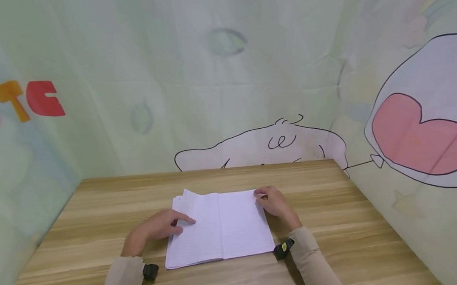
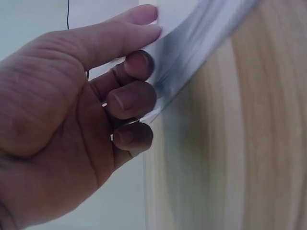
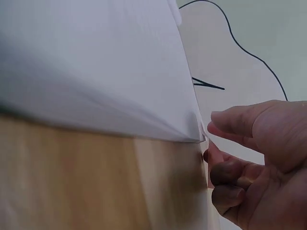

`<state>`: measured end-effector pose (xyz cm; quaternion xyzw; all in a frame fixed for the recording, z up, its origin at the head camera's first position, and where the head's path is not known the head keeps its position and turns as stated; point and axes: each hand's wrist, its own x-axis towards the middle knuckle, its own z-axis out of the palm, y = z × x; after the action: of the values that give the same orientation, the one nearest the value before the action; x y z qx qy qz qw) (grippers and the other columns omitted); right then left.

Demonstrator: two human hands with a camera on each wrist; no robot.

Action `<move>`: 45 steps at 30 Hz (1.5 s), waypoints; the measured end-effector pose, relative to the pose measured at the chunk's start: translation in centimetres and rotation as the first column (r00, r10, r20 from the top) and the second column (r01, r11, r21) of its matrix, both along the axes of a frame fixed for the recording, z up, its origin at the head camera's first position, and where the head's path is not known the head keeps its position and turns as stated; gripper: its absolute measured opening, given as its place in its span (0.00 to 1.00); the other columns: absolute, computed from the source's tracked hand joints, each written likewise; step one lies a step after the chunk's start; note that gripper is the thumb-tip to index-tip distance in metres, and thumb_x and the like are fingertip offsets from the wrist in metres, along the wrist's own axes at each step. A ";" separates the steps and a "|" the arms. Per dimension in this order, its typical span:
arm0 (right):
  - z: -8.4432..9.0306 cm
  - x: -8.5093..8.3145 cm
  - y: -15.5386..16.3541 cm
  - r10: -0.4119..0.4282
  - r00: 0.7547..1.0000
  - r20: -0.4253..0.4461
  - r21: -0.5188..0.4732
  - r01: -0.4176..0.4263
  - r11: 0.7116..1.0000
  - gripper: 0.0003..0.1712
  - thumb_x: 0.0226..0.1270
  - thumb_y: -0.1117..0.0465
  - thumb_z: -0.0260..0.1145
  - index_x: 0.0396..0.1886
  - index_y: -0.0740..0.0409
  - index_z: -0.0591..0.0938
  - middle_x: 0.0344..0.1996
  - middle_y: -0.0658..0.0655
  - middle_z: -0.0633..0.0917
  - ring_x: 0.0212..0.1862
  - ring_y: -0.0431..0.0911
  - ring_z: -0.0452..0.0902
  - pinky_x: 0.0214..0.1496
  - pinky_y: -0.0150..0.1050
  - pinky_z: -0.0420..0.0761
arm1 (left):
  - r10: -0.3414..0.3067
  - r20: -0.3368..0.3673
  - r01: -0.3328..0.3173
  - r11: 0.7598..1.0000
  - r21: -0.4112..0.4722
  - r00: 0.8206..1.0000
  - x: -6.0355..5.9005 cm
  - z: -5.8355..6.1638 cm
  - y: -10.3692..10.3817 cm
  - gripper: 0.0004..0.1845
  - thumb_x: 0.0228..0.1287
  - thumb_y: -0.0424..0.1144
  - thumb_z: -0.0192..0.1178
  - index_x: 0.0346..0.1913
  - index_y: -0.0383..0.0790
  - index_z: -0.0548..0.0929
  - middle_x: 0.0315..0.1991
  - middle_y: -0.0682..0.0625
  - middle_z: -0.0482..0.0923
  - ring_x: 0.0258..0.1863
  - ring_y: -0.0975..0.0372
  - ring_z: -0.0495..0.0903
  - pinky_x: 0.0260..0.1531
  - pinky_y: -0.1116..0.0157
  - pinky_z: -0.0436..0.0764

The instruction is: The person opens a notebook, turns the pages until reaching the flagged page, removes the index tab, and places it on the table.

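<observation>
Beige sleeves (image 1: 121, 277) sat nearest the head camera, each wrist carrying a small black device. Left hand (image 1: 157, 227) lay on the left page of the open white lined notebook (image 1: 220, 228), index finger stretched over the paper; in the left wrist view its thumb (image 2: 115, 33) pressed on top of the page edge with the other fingers curled beneath, pinching the paper. Right hand (image 1: 276, 202) was at the notebook's far right corner; in the right wrist view its thumb and curled fingers (image 3: 225, 172) nipped the corner of the top sheet, lifted slightly. Notebook lay flat near the middle of the light wood-grain desk (image 1: 350, 222), spine running away from the person. Pale green cartoon-printed backdrop (image 1: 249, 95) enclosed the desk on three sides.
</observation>
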<state>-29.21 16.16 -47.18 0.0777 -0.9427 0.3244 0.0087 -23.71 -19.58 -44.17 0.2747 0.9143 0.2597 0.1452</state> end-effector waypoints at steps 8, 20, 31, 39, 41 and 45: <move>-0.2 -0.3 -0.4 0.009 0.999 -0.033 0.033 -0.008 0.999 0.05 0.60 0.58 0.61 0.30 0.45 0.83 0.38 0.52 0.75 0.38 0.46 0.70 0.41 0.42 0.72 | -0.013 0.021 0.013 1.000 0.001 1.000 -0.2 0.1 -0.6 0.18 0.54 0.29 0.56 0.48 0.48 0.81 0.38 0.52 0.73 0.38 0.59 0.69 0.33 0.66 0.67; -0.2 -0.6 0.1 0.077 0.996 -0.055 0.004 -0.077 0.997 0.11 0.62 0.59 0.58 0.42 0.48 0.82 0.41 0.49 0.82 0.42 0.45 0.75 0.42 0.42 0.73 | 0.023 0.041 -0.021 0.999 -0.040 0.999 0.0 0.3 -0.9 0.18 0.54 0.30 0.57 0.47 0.50 0.82 0.42 0.53 0.75 0.40 0.58 0.69 0.37 0.60 0.67; -0.4 -0.3 -0.8 0.012 1.000 0.000 0.014 -0.012 1.000 0.08 0.57 0.54 0.63 0.34 0.51 0.81 0.29 0.48 0.80 0.29 0.41 0.72 0.30 0.34 0.72 | 0.030 0.067 -0.029 0.999 -0.028 0.997 0.5 0.0 -0.9 0.17 0.54 0.30 0.57 0.47 0.49 0.81 0.47 0.50 0.75 0.41 0.58 0.68 0.42 0.57 0.68; -0.5 -0.6 -1.2 -0.007 0.998 -0.065 0.099 0.014 0.995 0.05 0.52 0.57 0.66 0.24 0.51 0.79 0.24 0.49 0.78 0.27 0.43 0.70 0.26 0.35 0.69 | 0.035 0.080 -0.034 0.999 -0.009 0.996 0.4 -0.2 -1.1 0.17 0.56 0.31 0.57 0.48 0.51 0.81 0.52 0.48 0.74 0.46 0.58 0.69 0.49 0.51 0.67; -0.5 -0.7 -1.2 0.005 0.997 -0.074 0.104 0.003 0.995 0.05 0.52 0.56 0.67 0.24 0.51 0.79 0.26 0.49 0.78 0.28 0.43 0.70 0.27 0.35 0.70 | 0.035 0.078 -0.035 0.999 -0.005 0.996 0.3 -0.2 -1.2 0.17 0.56 0.30 0.57 0.48 0.50 0.81 0.52 0.47 0.74 0.47 0.58 0.69 0.50 0.51 0.67; -0.4 -0.9 -1.1 0.049 0.986 -0.157 0.174 -0.022 0.984 0.07 0.50 0.55 0.69 0.20 0.50 0.79 0.31 0.49 0.76 0.34 0.44 0.70 0.35 0.37 0.70 | 0.043 0.068 -0.042 0.999 -0.016 0.997 0.2 -0.1 -1.2 0.18 0.56 0.31 0.56 0.49 0.52 0.80 0.51 0.50 0.74 0.45 0.60 0.69 0.46 0.56 0.69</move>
<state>-30.15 15.04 -47.62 0.1209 -0.9618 0.2347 0.0722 -23.54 -20.76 -44.30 0.2453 0.9162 0.2654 0.1729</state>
